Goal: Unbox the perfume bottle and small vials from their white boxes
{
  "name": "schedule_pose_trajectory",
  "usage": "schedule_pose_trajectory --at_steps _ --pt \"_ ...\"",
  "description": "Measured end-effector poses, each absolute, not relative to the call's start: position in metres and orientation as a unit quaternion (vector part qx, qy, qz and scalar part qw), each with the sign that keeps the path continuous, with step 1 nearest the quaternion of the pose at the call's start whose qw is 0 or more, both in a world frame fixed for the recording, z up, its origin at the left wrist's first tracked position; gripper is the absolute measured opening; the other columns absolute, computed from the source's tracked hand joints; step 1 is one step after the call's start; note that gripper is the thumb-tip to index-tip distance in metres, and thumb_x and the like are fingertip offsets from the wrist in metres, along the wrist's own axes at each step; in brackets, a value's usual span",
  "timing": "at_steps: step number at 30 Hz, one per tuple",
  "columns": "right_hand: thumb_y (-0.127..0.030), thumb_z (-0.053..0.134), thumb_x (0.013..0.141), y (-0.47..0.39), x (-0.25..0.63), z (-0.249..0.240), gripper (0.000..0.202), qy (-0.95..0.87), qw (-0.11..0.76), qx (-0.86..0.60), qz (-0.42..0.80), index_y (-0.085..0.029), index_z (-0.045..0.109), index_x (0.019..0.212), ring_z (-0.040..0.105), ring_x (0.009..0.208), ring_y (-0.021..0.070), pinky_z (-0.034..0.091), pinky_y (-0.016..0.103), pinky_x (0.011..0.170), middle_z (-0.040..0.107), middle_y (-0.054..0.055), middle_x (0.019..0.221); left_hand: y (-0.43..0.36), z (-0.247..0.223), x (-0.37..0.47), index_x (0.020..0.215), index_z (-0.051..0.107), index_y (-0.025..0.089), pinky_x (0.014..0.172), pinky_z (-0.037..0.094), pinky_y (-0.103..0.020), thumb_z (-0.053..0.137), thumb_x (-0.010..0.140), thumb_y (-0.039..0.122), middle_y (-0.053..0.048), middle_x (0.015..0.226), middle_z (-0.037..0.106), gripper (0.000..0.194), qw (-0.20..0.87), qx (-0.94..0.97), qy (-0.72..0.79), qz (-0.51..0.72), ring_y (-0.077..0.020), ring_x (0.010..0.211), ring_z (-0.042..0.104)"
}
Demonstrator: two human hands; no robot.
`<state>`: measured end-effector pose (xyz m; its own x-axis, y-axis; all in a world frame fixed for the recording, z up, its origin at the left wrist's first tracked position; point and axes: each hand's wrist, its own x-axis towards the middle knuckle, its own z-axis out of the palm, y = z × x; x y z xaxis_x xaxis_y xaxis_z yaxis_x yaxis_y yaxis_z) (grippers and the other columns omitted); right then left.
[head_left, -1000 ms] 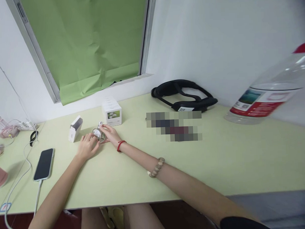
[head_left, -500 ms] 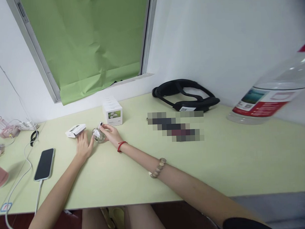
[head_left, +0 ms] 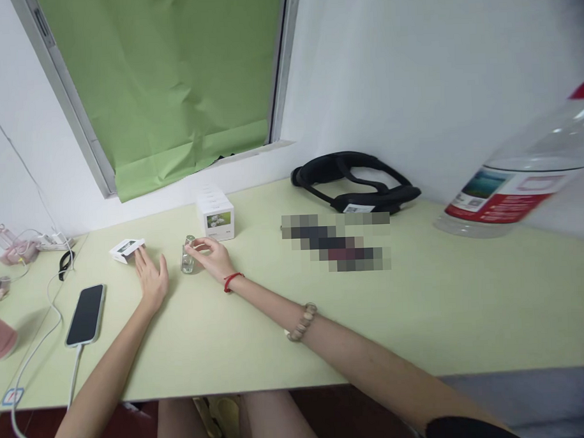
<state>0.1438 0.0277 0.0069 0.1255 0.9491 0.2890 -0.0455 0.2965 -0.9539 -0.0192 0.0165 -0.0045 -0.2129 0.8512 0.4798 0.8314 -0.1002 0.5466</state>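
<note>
My right hand [head_left: 213, 258] pinches a small clear glass bottle [head_left: 187, 264] between thumb and fingertips. The bottle is narrow as seen from here, its lower end at or just above the tabletop. My left hand [head_left: 153, 279] lies to its left, fingers stretched out and thumb apart. Its fingertips touch the near side of a small white box [head_left: 126, 250] with a dark picture on it. Whether any finger reaches inside the box cannot be made out. Behind my right hand stands a row of similar white boxes [head_left: 219, 226], the front one showing a flower picture.
A phone [head_left: 86, 314] on a white cable lies at left, near a pink cup [head_left: 0, 336]. A black headset [head_left: 358, 185] rests against the wall, with a blurred-out object in front. A large plastic bottle [head_left: 506, 192] stands at right.
My left hand has left the glass bottle and moved left, pushing the white box along. The bottle, round-faced before, is now turned edge-on in my right hand.
</note>
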Motion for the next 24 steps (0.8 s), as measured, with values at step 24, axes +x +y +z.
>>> schedule_pose_trajectory --at_steps 24 --pt "-0.05 0.061 0.074 0.03 0.145 0.001 0.035 -0.599 0.596 -0.394 0.362 -0.018 0.067 0.087 0.061 0.065 0.0131 0.047 0.022 0.043 0.065 0.008 0.101 0.006 0.005 -0.01 0.11 0.053 0.02 0.092 0.034 -0.036 0.052 0.087 0.043 -0.008 0.111 0.056 0.032 -0.112 0.778 0.521 0.333 -0.0213 0.106 0.049"
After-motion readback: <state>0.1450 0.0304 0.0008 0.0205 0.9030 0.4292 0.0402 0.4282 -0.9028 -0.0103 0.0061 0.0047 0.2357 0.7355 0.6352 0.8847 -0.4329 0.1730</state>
